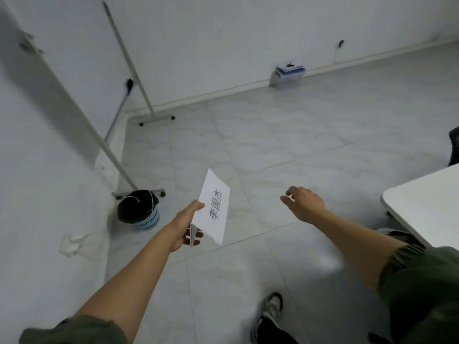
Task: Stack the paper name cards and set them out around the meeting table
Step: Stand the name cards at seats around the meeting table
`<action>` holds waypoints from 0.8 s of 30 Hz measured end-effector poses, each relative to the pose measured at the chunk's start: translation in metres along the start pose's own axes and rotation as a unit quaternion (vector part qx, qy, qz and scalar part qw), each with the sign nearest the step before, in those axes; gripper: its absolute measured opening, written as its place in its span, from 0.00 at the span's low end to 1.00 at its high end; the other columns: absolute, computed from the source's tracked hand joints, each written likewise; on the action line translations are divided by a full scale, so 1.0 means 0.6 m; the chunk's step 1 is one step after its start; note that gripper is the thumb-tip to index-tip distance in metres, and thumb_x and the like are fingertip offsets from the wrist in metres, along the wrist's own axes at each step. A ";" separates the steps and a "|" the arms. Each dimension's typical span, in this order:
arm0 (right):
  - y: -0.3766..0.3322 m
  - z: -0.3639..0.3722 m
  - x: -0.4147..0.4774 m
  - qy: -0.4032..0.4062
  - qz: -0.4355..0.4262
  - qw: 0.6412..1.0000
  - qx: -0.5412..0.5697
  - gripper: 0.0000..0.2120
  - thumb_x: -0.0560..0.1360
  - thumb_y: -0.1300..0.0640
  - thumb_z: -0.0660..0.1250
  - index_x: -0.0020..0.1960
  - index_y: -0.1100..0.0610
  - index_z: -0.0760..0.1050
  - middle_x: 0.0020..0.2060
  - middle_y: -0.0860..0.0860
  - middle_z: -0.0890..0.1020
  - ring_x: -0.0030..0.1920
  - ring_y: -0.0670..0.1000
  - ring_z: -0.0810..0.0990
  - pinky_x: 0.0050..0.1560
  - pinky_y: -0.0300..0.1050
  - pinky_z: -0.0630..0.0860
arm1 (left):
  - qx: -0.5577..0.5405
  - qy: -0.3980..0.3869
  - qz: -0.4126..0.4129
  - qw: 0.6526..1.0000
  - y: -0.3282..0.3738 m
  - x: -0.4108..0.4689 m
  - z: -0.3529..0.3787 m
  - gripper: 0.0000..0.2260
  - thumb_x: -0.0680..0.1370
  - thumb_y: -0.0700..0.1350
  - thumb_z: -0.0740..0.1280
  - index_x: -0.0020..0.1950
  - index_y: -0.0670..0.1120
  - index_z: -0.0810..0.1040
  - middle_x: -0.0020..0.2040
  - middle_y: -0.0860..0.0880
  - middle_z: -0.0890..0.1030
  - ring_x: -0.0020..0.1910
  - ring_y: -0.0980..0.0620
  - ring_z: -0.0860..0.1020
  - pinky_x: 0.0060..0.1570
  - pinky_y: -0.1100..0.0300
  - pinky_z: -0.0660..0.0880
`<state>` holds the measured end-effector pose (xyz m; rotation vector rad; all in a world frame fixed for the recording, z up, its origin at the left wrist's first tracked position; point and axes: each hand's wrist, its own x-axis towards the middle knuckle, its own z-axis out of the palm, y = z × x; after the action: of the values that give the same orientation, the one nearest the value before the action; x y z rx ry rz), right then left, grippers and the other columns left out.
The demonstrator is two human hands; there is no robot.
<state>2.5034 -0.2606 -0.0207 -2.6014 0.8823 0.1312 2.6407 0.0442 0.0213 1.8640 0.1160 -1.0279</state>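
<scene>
Left hand (190,225): closed on the lower edge of a white folded paper name card with black printed characters (214,207), fingers underneath, thumb on the near face; further white edges below the fold suggest more cards, count not determinable. The card is held in the air over the grey tiled floor (285,135), well apart from the white table (427,202), whose rounded corner shows at right. Right hand (304,203): loosely curled and holding nothing, extended forward. Assessment: the paper is light, thin and easily creased; it should be gripped near the fold, with gentle pressure.
</scene>
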 end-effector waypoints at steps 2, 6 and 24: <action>0.017 -0.009 0.075 0.008 0.013 1.000 0.004 0.21 0.80 0.40 0.56 0.66 0.51 0.71 0.60 0.52 0.79 0.60 0.55 0.76 0.55 0.49 0.73 | 0.009 -0.011 0.008 1.000 0.063 0.075 0.016 0.21 0.76 0.59 0.62 0.57 0.44 0.78 0.54 0.38 0.81 0.45 0.43 0.77 0.46 0.51 0.76; 0.046 -0.056 0.247 0.015 0.037 0.999 0.013 0.22 0.80 0.41 0.57 0.69 0.51 0.70 0.61 0.53 0.78 0.62 0.55 0.76 0.55 0.48 0.73 | 0.053 -0.030 0.001 0.998 0.208 0.209 0.049 0.27 0.68 0.63 0.65 0.57 0.44 0.80 0.55 0.39 0.82 0.44 0.44 0.78 0.44 0.53 0.76; 0.136 -0.248 0.889 0.062 0.178 0.981 0.039 0.23 0.80 0.40 0.57 0.70 0.51 0.68 0.62 0.53 0.78 0.62 0.55 0.75 0.57 0.49 0.73 | 0.204 -0.149 0.087 0.964 0.822 0.775 0.175 0.21 0.61 0.59 0.70 0.51 0.52 0.81 0.47 0.47 0.84 0.42 0.47 0.79 0.45 0.55 0.74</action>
<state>2.8744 -0.6799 -0.0228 -2.3774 1.3648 0.0305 3.1125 -0.4539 0.0264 2.0088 -0.4627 -1.2626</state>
